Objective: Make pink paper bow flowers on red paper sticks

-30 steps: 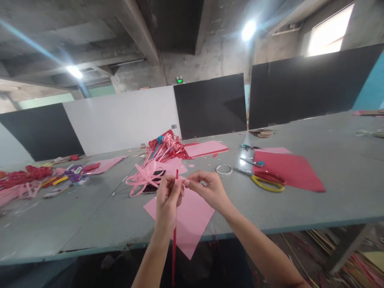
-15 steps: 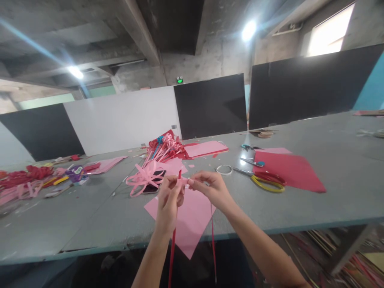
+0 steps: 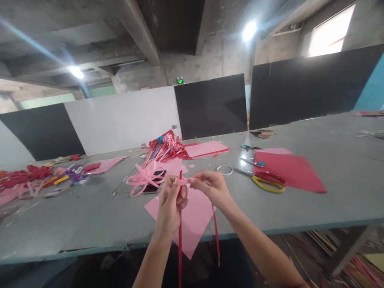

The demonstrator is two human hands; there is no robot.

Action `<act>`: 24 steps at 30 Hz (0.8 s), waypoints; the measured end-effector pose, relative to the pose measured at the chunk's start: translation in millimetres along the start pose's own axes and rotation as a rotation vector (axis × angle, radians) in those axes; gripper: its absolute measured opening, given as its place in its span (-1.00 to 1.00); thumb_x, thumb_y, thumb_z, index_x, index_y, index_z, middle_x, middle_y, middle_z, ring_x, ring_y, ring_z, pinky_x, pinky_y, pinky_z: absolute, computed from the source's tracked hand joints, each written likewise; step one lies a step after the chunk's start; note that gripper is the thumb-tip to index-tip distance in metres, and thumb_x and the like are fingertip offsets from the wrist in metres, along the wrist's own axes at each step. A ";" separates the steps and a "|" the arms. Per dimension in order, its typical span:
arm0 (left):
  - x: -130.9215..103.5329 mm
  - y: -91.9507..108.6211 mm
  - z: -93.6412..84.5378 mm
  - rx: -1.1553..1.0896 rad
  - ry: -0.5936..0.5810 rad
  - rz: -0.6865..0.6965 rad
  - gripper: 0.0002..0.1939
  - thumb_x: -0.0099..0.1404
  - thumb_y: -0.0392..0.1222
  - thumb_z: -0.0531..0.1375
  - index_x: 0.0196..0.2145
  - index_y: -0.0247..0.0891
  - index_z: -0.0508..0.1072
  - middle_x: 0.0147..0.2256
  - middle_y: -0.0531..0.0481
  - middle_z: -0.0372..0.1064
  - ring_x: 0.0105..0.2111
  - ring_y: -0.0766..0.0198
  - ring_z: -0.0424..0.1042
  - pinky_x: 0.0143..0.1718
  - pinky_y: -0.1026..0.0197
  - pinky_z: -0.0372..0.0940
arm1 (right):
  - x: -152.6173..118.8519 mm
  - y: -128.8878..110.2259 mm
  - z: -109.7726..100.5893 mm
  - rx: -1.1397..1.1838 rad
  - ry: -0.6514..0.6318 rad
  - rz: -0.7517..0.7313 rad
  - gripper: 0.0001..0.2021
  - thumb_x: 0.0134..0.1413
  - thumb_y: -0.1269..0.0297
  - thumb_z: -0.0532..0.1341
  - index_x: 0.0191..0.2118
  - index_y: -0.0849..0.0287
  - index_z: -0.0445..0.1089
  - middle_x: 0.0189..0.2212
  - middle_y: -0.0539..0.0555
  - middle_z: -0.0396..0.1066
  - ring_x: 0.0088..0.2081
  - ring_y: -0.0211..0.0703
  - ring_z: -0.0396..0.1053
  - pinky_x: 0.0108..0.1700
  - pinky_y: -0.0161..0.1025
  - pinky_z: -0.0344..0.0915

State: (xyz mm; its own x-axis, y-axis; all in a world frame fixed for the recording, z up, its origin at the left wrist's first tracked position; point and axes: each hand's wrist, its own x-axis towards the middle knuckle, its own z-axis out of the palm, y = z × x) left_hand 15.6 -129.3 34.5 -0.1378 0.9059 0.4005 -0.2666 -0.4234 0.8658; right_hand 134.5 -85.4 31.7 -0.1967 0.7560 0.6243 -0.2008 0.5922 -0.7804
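Observation:
My left hand (image 3: 171, 200) is closed around a narrow red strip (image 3: 180, 248), whose tip pokes up above the fingers while the rest hangs below the table edge. A short pink paper strip (image 3: 184, 181) crosses that tip, pinched at its left by my left thumb. My right hand (image 3: 212, 188) pinches the pink strip's other end between thumb and fingertips. Below my right wrist dangles another red length (image 3: 216, 236); its upper part is hidden. Under both hands lies a pink paper sheet (image 3: 196, 216), one corner hanging over the edge.
Left of my hands, a looped pink ribbon bow (image 3: 145, 178) lies partly over a dark phone (image 3: 156, 185). Behind it is a pile of red and pink paper flowers (image 3: 168, 146). Scissors (image 3: 268, 182), a metal ring (image 3: 224, 170) and red paper (image 3: 289, 170) lie to the right.
The red strip in my left hand has swung from slanted to nearly upright, its lower end moving right. The dangling red length has shifted slightly right. Both hands keep their grip.

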 end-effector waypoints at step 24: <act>-2.2 -7.3 -9.0 -0.013 0.159 0.060 -0.70 0.04 -0.04 0.30 -0.48 -0.29 0.30 -0.60 0.14 0.21 -0.72 0.60 -0.07 -0.75 0.49 -0.18 | -1.7 1.5 0.4 -0.150 -0.076 -0.070 -0.84 0.02 0.22 0.21 -0.46 0.13 0.48 -0.54 -0.02 0.45 -0.48 -0.31 0.31 -0.40 -0.34 0.18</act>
State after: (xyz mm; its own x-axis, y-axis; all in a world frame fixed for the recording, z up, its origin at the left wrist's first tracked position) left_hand 9.3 -128.3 24.5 -0.3029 0.8661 0.3977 -0.2659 -0.4775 0.8374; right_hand 134.2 -85.9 29.5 -0.2601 0.6918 0.6737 -0.0726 0.6817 -0.7280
